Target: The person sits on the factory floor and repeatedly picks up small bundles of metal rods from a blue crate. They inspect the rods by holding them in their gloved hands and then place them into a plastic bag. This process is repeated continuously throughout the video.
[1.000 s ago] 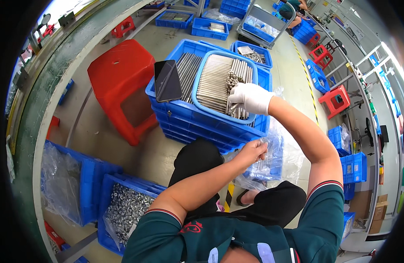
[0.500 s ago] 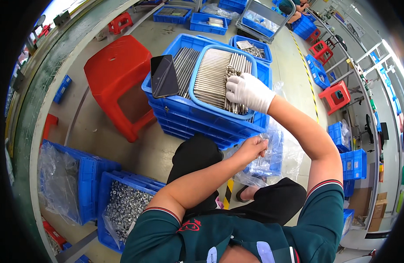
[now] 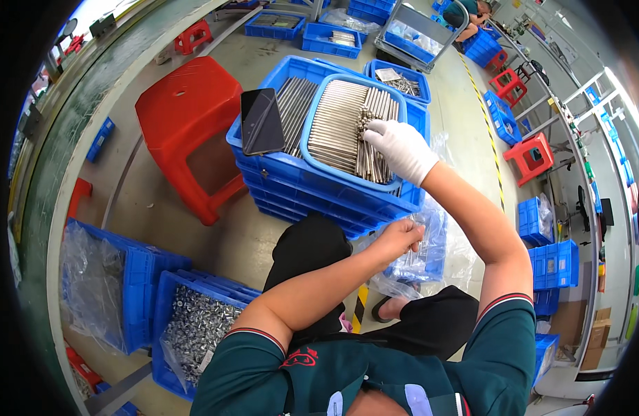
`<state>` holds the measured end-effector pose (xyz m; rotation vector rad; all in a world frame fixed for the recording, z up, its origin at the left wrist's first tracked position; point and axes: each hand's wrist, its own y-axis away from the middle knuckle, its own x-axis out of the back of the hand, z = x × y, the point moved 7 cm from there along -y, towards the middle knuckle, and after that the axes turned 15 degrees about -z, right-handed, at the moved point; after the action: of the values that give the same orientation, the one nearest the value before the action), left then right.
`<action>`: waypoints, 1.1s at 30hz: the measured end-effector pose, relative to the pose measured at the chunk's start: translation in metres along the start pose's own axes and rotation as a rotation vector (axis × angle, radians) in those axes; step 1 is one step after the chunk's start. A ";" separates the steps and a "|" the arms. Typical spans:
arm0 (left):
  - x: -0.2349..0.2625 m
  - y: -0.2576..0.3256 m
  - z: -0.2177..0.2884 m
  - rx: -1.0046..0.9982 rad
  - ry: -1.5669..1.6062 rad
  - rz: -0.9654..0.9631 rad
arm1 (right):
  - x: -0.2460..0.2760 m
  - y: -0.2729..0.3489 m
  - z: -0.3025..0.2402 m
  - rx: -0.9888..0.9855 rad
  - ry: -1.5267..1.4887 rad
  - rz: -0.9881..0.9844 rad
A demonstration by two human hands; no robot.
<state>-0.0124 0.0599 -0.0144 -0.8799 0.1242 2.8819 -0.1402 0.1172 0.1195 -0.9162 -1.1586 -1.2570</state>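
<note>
My right hand (image 3: pixel 400 148), in a white glove, bends over a light-blue tray (image 3: pixel 307 142) of shiny metal rods (image 3: pixel 337 121). Its fingertips pinch at the headed ends of the rods on the tray's right side; the glove covers part of them. The rods at the left of the tray lie in neat parallel rows. My left hand (image 3: pixel 402 238) is bare and closed, thumb against fingers, in front of the crate stack. What it holds, if anything, is too small to make out. Just beyond it a clear plastic bag (image 3: pixel 430 253) lies over a blue crate.
The tray rests on stacked blue crates (image 3: pixel 291 197), beside darker rods and a black phone (image 3: pixel 261 121). A red stool (image 3: pixel 187 104) stands to the left. At lower left, a blue bin holds small metal parts (image 3: pixel 198 326). Behind stands a trolley (image 3: pixel 420 35).
My right hand has shifted slightly right and its fingers have drawn closer together at the rod ends. My left hand has stayed almost in place.
</note>
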 end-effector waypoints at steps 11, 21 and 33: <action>-0.001 -0.001 0.000 -0.002 -0.024 0.010 | -0.013 0.023 0.008 -0.088 -0.307 0.188; -0.006 -0.004 -0.004 -0.009 -0.009 -0.010 | -0.027 0.004 0.038 -0.301 -0.562 0.141; -0.006 -0.002 -0.001 0.004 -0.028 -0.007 | -0.030 0.009 0.025 -0.283 -0.580 0.118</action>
<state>-0.0067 0.0611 -0.0119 -0.8371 0.1238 2.8857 -0.1331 0.1494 0.0967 -1.6106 -1.3605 -1.1034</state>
